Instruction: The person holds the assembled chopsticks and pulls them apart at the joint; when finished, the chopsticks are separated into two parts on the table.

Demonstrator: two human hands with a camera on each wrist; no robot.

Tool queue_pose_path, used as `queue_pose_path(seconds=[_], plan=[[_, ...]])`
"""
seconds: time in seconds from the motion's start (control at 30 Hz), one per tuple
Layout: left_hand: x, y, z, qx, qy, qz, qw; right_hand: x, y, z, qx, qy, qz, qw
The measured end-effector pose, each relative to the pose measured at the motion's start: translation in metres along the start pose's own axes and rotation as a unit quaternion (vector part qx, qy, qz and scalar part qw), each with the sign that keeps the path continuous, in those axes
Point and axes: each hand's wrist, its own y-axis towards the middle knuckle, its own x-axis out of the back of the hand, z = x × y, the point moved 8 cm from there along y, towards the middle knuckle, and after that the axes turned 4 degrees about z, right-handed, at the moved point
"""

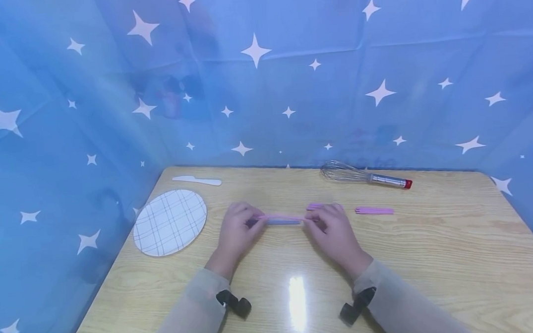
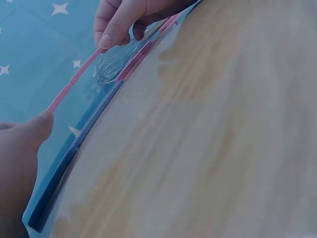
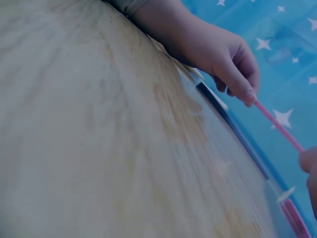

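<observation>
A thin pink stick (image 1: 283, 217) stretches between the two hands, raised a little above the table. My left hand (image 1: 239, 231) pinches its left end between thumb and fingers. Its right end is in the thumb-and-finger pinch of my right hand (image 1: 334, 233). A slight step shows partway along the pink stick (image 2: 69, 84) in the left wrist view. Below it, a longer blue stick (image 1: 284, 222) lies on the table; the left wrist view also shows this blue stick (image 2: 79, 141). Pink sticks (image 1: 315, 205) lie just behind the right hand, partly hidden by it.
Another small group of pink sticks (image 1: 374, 211) lies farther right. A wire whisk (image 1: 365, 176) rests near the back edge. At the left are a round white plate (image 1: 170, 223) with a grid pattern and a white knife (image 1: 197, 180). A blue star-patterned curtain (image 1: 263, 87) borders the wooden table (image 1: 431, 258).
</observation>
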Motion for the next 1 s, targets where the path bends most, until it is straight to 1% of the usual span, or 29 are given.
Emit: queue_pose_path(seconds=[0.17, 0.23, 0.37, 0.43, 0.57, 0.7, 0.83, 1.0], plan=[[-0.006, -0.001, -0.011, -0.021, 0.008, 0.0, 0.9997, 0.011, -0.01, -0.004, 0.013, -0.011, 0.002, 0.9999], [-0.01, -0.002, -0.015, -0.028, 0.007, 0.004, 0.9996, 0.015, -0.014, -0.005, 0.017, -0.012, 0.002, 0.9998], [-0.015, -0.004, -0.025, -0.042, 0.007, 0.012, 0.999, 0.024, -0.023, -0.007, 0.014, -0.016, 0.005, 0.9998], [-0.018, -0.004, -0.029, -0.047, 0.008, 0.01, 0.9988, 0.028, -0.026, -0.007, 0.014, -0.022, 0.012, 0.9996], [-0.024, -0.001, -0.036, -0.053, 0.008, 0.003, 0.9986, 0.037, -0.032, -0.01, 0.021, -0.035, 0.019, 0.999], [-0.031, 0.003, -0.045, -0.049, 0.01, 0.002, 0.9987, 0.048, -0.036, -0.013, 0.03, -0.042, 0.017, 0.9985], [-0.041, 0.005, -0.054, -0.047, 0.023, 0.016, 0.9985, 0.058, -0.04, -0.017, 0.031, -0.046, 0.011, 0.9984], [-0.051, 0.005, -0.064, -0.061, 0.034, 0.034, 0.997, 0.068, -0.049, -0.026, 0.01, -0.051, 0.008, 0.9986]])
